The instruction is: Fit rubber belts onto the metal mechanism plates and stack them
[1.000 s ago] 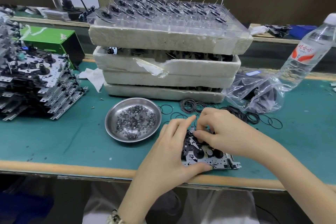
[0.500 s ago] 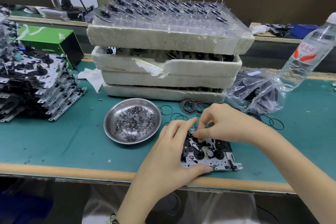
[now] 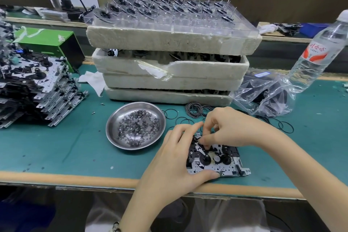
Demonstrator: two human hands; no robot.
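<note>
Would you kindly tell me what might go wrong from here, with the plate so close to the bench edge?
1. The plate lies right by the front edge of the bench, gripped by the left hand. A hard tug from the right hand, which is working at its far corner, might slide it off.
2. The dish of small loose parts sits close beside the left hand, so a slip there might knock it and scatter them.

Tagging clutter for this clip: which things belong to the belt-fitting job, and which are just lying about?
In use: plate, gripped by the left hand, right hand working on it; loose belts; stack of plates.
Lying about: water bottle; steel dish; green box; tissue.
</note>
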